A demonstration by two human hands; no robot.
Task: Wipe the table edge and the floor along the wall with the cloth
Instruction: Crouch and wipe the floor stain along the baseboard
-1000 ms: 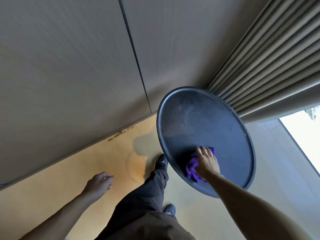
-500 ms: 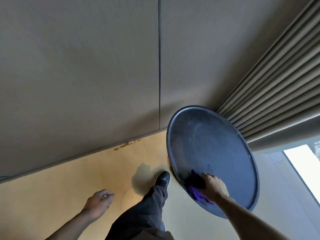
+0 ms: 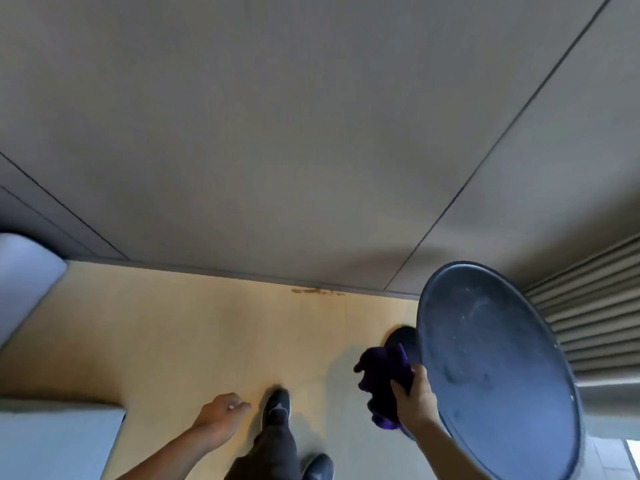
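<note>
Cloth (image 3: 384, 382): purple, bunched; now off the tabletop and carried at the table's 9 o'clock rim, hanging past the edge over the floor. A second ago lay pressed flat on the top, near its 6 o'clock side.
Right hand (image 3: 414, 398): closed around the cloth, fingers wrapped over the bunch, thumb side against the rim. Moved outward from the top surface to the edge within the last second.
Left hand (image 3: 221, 415): loosely curled, holding nothing, hanging at about 7 o'clock in the view, clear of table and wall. Posture unchanged from the earlier frames.
Table (image 3: 502, 368): round, dark, raised rim; faint smears and specks visible on the top. Dark base partly seen below the rim at 9 o'clock.
Floor (image 3: 173, 341): tan; brown stain (image 3: 317, 291) along the wall joint at 12 o'clock, well apart from the cloth, not yet touched.
Wall (image 3: 311, 133): grey panels, meeting the floor across the middle of the view.
Viewpoint: swung left since the earlier frames; more floor along the wall exposed, pale furniture (image 3: 24, 282) entering at 9 o'clock.
Feet: dark shoe (image 3: 277, 407) stepped forward toward the wall line.
Assessment: top wipe judged finished; edge wipe in hand. Floor along the wall outstanding, stain being the likely target.
Risk: loose bunch may slip off the rim without firm pressure.
</note>
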